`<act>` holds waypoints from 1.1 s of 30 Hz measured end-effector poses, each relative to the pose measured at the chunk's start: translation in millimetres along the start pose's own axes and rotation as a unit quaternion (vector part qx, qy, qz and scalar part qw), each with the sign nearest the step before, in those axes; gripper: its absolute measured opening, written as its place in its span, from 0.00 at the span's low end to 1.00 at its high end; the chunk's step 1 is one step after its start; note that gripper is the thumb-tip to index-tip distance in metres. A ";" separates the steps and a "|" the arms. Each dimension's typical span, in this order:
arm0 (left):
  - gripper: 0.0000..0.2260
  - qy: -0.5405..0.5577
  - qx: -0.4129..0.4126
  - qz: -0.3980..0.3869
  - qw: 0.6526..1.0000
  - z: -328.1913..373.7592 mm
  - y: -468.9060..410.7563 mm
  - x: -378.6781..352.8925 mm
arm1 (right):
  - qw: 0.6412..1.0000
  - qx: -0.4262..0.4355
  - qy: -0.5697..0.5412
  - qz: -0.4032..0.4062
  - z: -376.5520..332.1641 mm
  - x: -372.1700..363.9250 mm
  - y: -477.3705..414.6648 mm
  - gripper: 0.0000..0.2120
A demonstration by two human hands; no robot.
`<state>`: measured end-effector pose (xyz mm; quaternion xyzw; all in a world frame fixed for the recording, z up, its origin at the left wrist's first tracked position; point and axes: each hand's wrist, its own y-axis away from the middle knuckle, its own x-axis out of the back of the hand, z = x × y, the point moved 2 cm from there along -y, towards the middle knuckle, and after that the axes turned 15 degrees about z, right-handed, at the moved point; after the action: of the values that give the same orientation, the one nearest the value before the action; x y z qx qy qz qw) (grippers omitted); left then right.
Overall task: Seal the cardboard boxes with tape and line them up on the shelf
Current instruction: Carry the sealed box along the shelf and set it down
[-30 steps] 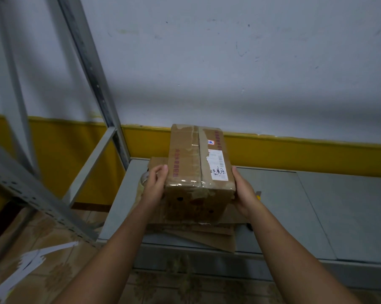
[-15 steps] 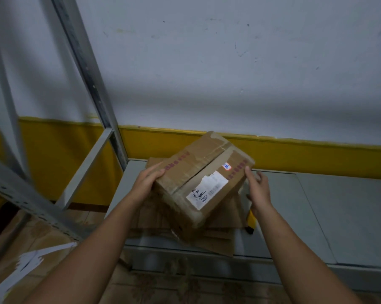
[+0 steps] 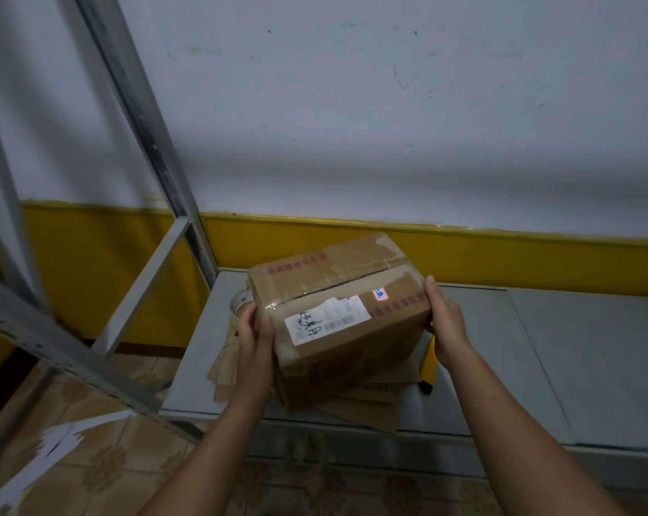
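Over the shelf's left end: I see the cardboard box [image 3: 352, 351] held between both hands, its long side running from about 8 o'clock to 2 o'clock; I cannot tell whether its underside rests on the pile below or hangs clear.
Box top: clear tape [image 3: 337, 286] lies along the centre seam; a white label [image 3: 326, 321] sits on the near flap, and a small sticker [image 3: 380, 294] is at the label's 2 o'clock.
Left hand [image 3: 255, 342]: at the box's 9 o'clock, thumb and fingers curled round the near-left corner, grasping it.
Right hand [image 3: 445, 325]: at the box's 3 o'clock, thumb hooked over the top edge and palm against the end, gripping; I cannot see its other fingers.
Flattened cardboard [image 3: 225, 366]: under the box, sticking out at 8 and 5 o'clock.
Tape roll [image 3: 241, 301]: at the box's 10 o'clock, partly hidden behind it.
Yellow object [image 3: 429, 361]: at the box's 4 o'clock, just beside my right wrist; too hidden to identify.
Shelf [image 3: 538, 348]: grey metal, running off toward 3 o'clock.
Post [image 3: 143, 117]: grey steel, rising toward 11 o'clock.
Floor [image 3: 102, 474]: tiled, with white paper scraps [image 3: 54, 445] at 8 o'clock.
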<state>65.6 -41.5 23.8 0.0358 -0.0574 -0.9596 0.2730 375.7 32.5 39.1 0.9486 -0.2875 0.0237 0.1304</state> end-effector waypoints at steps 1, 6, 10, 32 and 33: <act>0.34 -0.005 0.004 -0.001 1.000 -0.1 -6.2 1.0 | 1.000 -0.013 -0.001 -0.008 3.0 1.7 1.4 0.21; 0.35 0.026 0.019 -0.063 0.997 7.6 -9.1 -2.1 | 0.999 -0.012 -0.031 -0.039 12.0 9.2 12.0 0.22; 0.37 0.076 0.024 -0.068 0.995 26.5 6.6 -5.5 | 0.997 0.067 -0.045 -0.021 3.5 31.8 42.3 0.21; 0.28 0.096 0.036 -0.355 0.929 74.7 73.7 -181.3 | 0.937 0.106 -0.137 0.303 -21.6 226.6 118.1 0.22; 0.28 0.096 0.040 -0.366 0.925 73.7 80.8 -194.8 | 0.930 0.103 -0.141 0.323 -17.7 239.2 122.1 0.23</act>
<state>265.5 -0.2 114.5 0.1570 -0.0522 -0.9816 -0.0952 508.2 -189.6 113.4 0.8059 -0.5902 -0.0398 -0.0240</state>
